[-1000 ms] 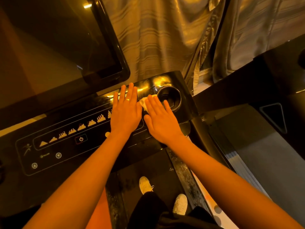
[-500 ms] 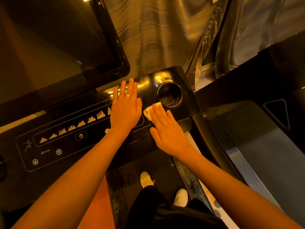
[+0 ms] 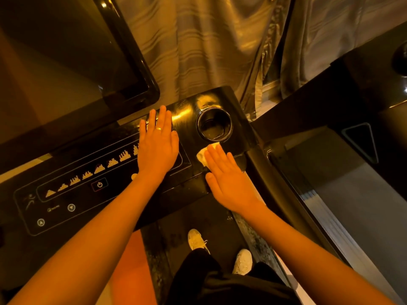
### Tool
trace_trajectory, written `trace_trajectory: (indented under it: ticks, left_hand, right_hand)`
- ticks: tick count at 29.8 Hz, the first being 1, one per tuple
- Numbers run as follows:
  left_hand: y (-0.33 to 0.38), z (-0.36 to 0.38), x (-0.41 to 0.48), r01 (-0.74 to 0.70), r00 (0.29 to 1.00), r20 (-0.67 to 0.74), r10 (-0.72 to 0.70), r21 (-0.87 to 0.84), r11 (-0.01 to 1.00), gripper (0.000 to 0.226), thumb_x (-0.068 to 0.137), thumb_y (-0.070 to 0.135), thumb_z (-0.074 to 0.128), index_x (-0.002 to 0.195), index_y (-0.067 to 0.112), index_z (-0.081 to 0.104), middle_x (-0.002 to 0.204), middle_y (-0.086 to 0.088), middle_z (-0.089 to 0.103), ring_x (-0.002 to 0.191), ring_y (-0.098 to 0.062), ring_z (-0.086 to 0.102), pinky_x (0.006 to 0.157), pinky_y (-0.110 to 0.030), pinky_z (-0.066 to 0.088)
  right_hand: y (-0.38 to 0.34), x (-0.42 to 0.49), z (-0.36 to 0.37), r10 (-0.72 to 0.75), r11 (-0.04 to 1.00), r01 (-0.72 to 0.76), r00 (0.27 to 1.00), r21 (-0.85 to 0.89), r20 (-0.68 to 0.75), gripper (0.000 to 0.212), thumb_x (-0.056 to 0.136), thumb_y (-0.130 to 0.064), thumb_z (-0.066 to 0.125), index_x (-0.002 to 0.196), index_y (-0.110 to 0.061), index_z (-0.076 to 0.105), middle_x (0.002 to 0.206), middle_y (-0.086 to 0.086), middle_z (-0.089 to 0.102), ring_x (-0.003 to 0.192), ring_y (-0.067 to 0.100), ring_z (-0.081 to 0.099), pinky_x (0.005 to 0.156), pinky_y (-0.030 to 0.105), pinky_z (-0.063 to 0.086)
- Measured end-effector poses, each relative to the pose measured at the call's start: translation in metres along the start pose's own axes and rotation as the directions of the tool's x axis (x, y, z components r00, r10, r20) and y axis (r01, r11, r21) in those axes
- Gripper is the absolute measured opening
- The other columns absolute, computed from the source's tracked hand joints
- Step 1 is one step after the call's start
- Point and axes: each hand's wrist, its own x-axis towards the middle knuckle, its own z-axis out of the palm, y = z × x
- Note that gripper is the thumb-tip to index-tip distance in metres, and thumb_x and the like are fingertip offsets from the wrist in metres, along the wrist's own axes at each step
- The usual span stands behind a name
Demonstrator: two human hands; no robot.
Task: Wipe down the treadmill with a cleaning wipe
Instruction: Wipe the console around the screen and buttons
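Dim amber light falls on a glossy black treadmill console before grey curtains. The right hand, fingers straight, presses a white cleaning wipe flat just below the round cup holder; the left hand rests flat, holding nothing, on the control panel

Glossy black treadmill console with lit control panel, round cup holder sunk in its right end, white wipe lying just below the holder, right hand pressing it flat, left hand spread flat on the panel alongside
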Motion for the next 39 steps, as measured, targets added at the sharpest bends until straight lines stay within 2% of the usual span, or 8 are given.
trace_trajectory:
  ticks: [4,9,15,20,27,32,35,39]
  left_hand:
    - [-0.001,0.002,0.001,-0.003,1.0,0.003,0.002,0.009,1.0,0.055,0.106,0.034,0.029,0.157,0.015,0.022,0.167,-0.007,0.015,0.154,-0.028,0.01,0.124,-0.05,0.009]
    - [0.0,0.002,0.001,0.01,1.0,0.005,-0.01,0.01,1.0,0.056,0.106,0.034,0.029,0.158,0.015,0.021,0.167,-0.006,0.014,0.154,-0.028,0.009,0.124,-0.05,0.007]
    - [0.0,0.001,0.001,0.007,1.0,0.02,-0.008,0.022,1.0,0.056,0.106,0.034,0.029,0.158,0.015,0.022,0.167,-0.006,0.014,0.154,-0.028,0.009,0.124,-0.05,0.009]
    - [0.001,0.0,0.0,0.007,1.0,0.016,-0.007,0.004,1.0,0.055,0.106,0.033,0.031,0.158,0.013,0.023,0.167,-0.008,0.015,0.154,-0.029,0.01,0.124,-0.05,0.008]
    - [0.004,-0.004,0.015,-0.038,0.999,0.023,0.041,-0.114,0.993,0.053,0.105,0.022,0.038,0.154,0.005,0.03,0.164,-0.016,0.021,0.153,-0.029,0.015,0.123,-0.043,0.01]
    - [0.009,-0.001,0.016,-0.02,1.0,0.016,0.021,-0.048,0.999,0.055,0.105,0.025,0.034,0.156,0.008,0.025,0.166,-0.012,0.018,0.153,-0.027,0.015,0.124,-0.044,0.012]
    - [0.01,0.0,0.016,-0.005,1.0,0.017,0.006,-0.034,0.999,0.055,0.106,0.026,0.033,0.157,0.01,0.023,0.166,-0.01,0.016,0.154,-0.026,0.013,0.124,-0.042,0.01]
    - [0.014,-0.001,0.018,0.006,1.0,0.027,-0.006,-0.015,1.0,0.056,0.105,0.025,0.034,0.157,0.01,0.023,0.166,-0.01,0.016,0.154,-0.026,0.013,0.124,-0.043,0.01]
  right_hand:
    - [0.025,-0.004,-0.007,-0.045,0.997,0.045,0.999,-0.067,-0.003,0.056,0.107,-0.039,0.016,0.159,-0.02,0.005,0.167,0.001,0.002,0.155,0.016,-0.006,0.127,0.041,0.0]
    - [0.01,-0.003,-0.001,0.151,0.986,-0.147,0.988,0.083,-0.045,0.063,0.104,-0.042,0.012,0.162,-0.019,0.004,0.169,0.0,-0.003,0.155,0.017,-0.012,0.127,0.042,-0.002]
    - [-0.001,-0.004,0.007,0.034,0.999,-0.035,0.999,-0.04,-0.023,0.061,0.105,-0.042,0.012,0.161,-0.019,0.003,0.169,0.002,-0.002,0.155,0.018,-0.01,0.125,0.041,-0.002]
    - [0.019,0.003,-0.004,0.268,0.963,-0.267,0.96,0.023,-0.086,0.061,0.106,-0.043,0.01,0.16,-0.017,0.001,0.169,0.006,0.001,0.154,0.02,-0.01,0.124,0.042,-0.002]
    - [0.035,-0.001,-0.015,0.148,0.988,-0.148,0.989,0.053,-0.007,0.062,0.105,-0.047,0.007,0.16,-0.022,-0.003,0.168,-0.003,-0.008,0.153,0.012,-0.016,0.125,0.038,-0.005]
    - [0.06,0.02,-0.04,0.148,0.949,-0.152,0.988,0.276,0.036,0.056,0.103,-0.046,0.009,0.154,-0.029,-0.01,0.165,-0.008,-0.014,0.152,0.008,-0.018,0.124,0.033,-0.01]
    - [0.083,0.054,-0.054,0.128,0.978,-0.136,0.99,0.161,0.06,0.052,0.11,-0.025,0.016,0.158,-0.02,-0.004,0.168,0.003,-0.006,0.154,0.016,-0.011,0.127,0.044,-0.003]
    - [0.089,0.105,-0.075,0.044,0.983,-0.053,0.998,0.174,0.052,0.051,0.112,-0.022,0.019,0.162,-0.018,0.007,0.169,0.002,-0.002,0.154,0.014,-0.01,0.126,0.038,-0.007]
